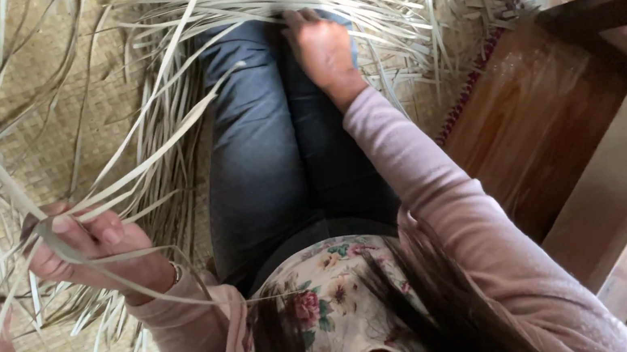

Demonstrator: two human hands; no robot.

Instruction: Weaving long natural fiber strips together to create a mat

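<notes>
- Left hand (91, 252) is closed around pale leaf strips (148, 162) beside the left thigh, over the woven mat (47, 140).
- Right hand (325, 52) presses the strip bundle (356, 11) at the knees, fingers curled on it.
- Judged step: sorting strips; next needs one strip separated cleanly.

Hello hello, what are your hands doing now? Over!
Left hand gripping pale leaf strips. Right hand pressing the strip bundle over the lap. Nothing blocking.
</notes>
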